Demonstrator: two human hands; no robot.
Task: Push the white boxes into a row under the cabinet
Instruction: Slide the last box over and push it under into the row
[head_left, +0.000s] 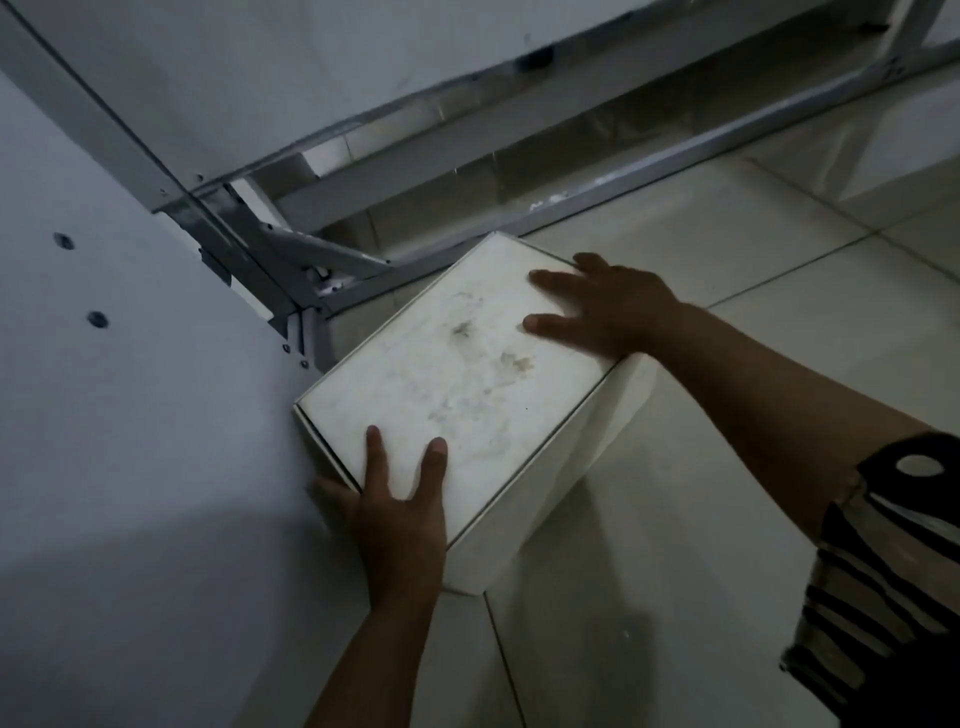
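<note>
At the left stands the pale cabinet (130, 415), its metal frame (291, 249) showing at the corner. The left hand (400, 525) lies on the near corner of the white box (457, 384), two fingers (375, 457) straight on the smudged lid and the thumb down the side facing the cabinet. The box sits on the tiled floor (727, 519), touching the cabinet's corner. The right hand (608, 306) rests on the far right edge of the lid, its fingers spread flat. A striped sleeve (883, 571) shows at the right.
</note>
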